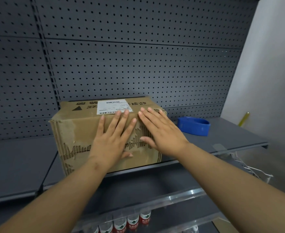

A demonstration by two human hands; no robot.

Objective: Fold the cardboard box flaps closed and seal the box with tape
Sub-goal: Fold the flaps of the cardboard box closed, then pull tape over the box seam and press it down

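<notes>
To my far left the grey pegboard (121, 64) backs the whole unit, and the grey shelf (17, 165) runs across in front of it. The cardboard box (74, 130) stands on that shelf, a little left of the middle, its flaps folded down so the top is closed; torn strips along the near face show the corrugated ribbing, and a white shipping label (113, 106) with barcodes is stuck on the far part of the top (its print reads upside down to me). My left hand (111, 142) lies flat on the near upper edge of the box, fingers (116, 120) straight and spread wide, their tips reaching the edge of the label, the thumb low against the front face; it grips nothing. Just beside it, my right hand (162, 132) presses flat on the right part of the box in the same way, fingers straight and slightly fanned, tips at the top edge, thumb pointing left across the ribbed tear. Further right, apart from the box, a blue tape dispenser (194, 126) sits on the shelf. Below the shelf, behind a clear plastic rail, a row of bottles (131, 222) with red-and-white labels stands.
</notes>
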